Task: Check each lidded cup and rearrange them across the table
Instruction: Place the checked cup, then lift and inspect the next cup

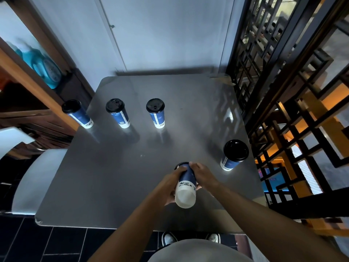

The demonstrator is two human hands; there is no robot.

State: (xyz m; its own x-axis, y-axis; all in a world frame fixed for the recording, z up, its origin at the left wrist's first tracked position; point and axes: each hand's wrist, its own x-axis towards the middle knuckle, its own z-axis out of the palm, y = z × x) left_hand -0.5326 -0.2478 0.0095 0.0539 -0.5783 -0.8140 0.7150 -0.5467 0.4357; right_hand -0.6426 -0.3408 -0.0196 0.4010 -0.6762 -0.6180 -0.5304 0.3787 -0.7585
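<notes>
Both my hands hold one blue paper cup (186, 184) with a black lid, tipped so its white base faces me and its lid points away. My left hand (174, 183) grips its left side and my right hand (203, 175) wraps its right side near the lid. It hangs above the front middle of the grey metal table (132, 167). Three matching lidded cups stand upright in a row at the far left: one (77, 113), a second (118, 112) and a third (156, 112). Another cup (233, 155) stands at the right edge.
A dark lattice screen (283, 91) runs along the table's right side. A wooden shelf unit (28, 87) with a blue bottle stands to the left, with a pale chair (35, 176) below it. A white wall closes the far side. My shoes show under the near edge.
</notes>
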